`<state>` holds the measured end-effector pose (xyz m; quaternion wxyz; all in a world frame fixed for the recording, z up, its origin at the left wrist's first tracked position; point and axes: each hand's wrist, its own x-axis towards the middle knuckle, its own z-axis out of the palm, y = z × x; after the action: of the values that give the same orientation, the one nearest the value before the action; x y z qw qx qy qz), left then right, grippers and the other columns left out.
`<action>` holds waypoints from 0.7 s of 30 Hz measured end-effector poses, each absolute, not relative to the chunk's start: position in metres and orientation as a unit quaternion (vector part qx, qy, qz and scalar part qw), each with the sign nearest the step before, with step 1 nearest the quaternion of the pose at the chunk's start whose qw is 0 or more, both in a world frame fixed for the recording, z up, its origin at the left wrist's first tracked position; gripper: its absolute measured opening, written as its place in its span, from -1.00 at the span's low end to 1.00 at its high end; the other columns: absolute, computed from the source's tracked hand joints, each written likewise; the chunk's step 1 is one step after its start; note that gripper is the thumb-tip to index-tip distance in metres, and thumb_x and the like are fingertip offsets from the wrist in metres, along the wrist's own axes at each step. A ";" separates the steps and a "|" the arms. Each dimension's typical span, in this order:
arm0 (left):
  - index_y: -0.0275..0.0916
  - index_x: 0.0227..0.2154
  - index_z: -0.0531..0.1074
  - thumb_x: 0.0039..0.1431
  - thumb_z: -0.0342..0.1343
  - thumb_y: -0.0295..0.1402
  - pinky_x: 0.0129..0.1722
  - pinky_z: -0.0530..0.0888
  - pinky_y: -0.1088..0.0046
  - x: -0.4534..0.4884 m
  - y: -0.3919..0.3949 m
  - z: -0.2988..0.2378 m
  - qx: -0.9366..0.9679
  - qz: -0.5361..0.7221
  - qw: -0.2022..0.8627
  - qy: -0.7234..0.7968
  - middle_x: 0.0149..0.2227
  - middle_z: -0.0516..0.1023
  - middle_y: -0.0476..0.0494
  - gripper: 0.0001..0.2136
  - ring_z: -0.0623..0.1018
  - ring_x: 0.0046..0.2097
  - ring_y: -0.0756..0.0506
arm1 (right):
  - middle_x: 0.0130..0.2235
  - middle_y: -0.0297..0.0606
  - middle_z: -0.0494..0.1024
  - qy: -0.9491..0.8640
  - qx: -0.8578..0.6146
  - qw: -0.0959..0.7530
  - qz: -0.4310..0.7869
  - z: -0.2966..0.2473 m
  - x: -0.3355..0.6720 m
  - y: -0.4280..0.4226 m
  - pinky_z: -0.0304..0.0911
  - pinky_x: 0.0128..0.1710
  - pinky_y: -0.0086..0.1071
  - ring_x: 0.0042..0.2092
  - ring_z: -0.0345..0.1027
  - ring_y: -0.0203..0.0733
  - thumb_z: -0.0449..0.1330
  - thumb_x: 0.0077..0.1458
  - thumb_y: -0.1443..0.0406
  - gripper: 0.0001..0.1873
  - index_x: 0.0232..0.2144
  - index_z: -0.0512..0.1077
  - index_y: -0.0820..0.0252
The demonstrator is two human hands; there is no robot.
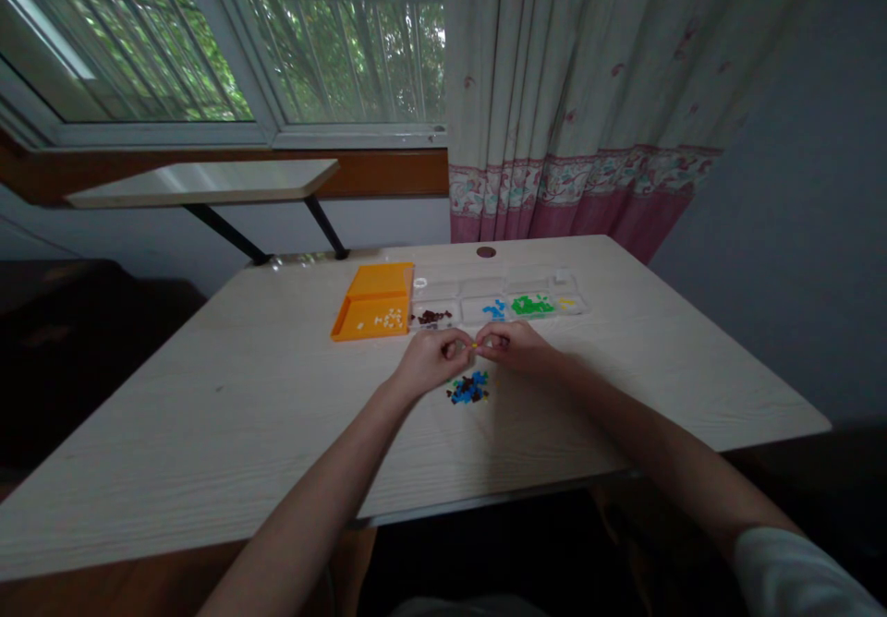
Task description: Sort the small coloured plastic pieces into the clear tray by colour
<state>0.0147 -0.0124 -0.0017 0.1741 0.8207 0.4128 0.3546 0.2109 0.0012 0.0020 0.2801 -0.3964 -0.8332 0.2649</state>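
Note:
My left hand [435,358] and my right hand [514,344] meet over the middle of the table, thumb and forefinger pinched on each. Between the fingertips sits a tiny yellow piece [475,345], too small to name more exactly; both hands touch it. Just below them on the tabletop lies a small pile of blue, brown, green and yellow pieces [469,388]. Behind the hands is a clear compartment tray [483,288], with brown pieces [431,318], blue pieces [494,309], green pieces [532,305] and a few yellow pieces [566,303] in separate front compartments.
Left of the clear tray stands an open orange case [378,280] with white pieces [392,319] in its front part. A raised shelf [208,181] on black legs is at the table's back left. The pale wooden table [277,432] reaches to a curtain [554,118] and window.

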 end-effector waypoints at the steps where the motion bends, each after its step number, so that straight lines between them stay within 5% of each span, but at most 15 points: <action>1: -0.29 -0.43 0.48 -0.03 0.08 -0.39 -0.58 0.15 0.65 0.015 -0.012 -0.002 0.819 0.355 0.178 0.413 -0.70 0.19 0.12 -0.88 0.19 -0.63 0.13 | -0.65 -0.48 0.25 -0.834 -0.396 0.284 0.260 0.002 0.211 0.001 -0.07 -0.56 -0.56 -0.59 0.04 -0.45 0.17 -0.01 0.24 -0.84 -0.39 0.45 0.21; 13: -0.23 -0.40 0.50 0.08 0.03 -0.22 -0.54 0.16 0.61 0.017 -0.011 0.001 0.867 0.187 0.228 0.402 -0.63 0.34 0.05 -0.78 0.30 -0.56 0.07 | -0.71 -0.44 0.24 -0.843 -0.340 0.417 -0.028 0.017 0.223 0.003 0.07 -0.51 -0.54 -0.62 0.11 -0.42 0.10 0.07 0.20 -0.77 -0.46 0.49 0.19; 21: -0.21 -0.35 0.52 0.11 0.02 -0.25 -0.39 0.28 0.59 0.016 -0.008 -0.002 0.898 0.150 0.221 0.349 -0.45 0.51 -0.06 -0.78 0.42 -0.41 0.02 | -0.71 -0.45 0.26 -0.827 -0.306 0.463 -0.094 0.019 0.224 0.004 0.12 -0.51 -0.55 -0.62 0.16 -0.44 0.10 0.08 0.22 -0.77 -0.48 0.49 0.18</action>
<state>0.0156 -0.0079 -0.0019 0.2208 0.8983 0.3492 0.1495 0.2237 0.0039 0.0188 0.4632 -0.3057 -0.8266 -0.0935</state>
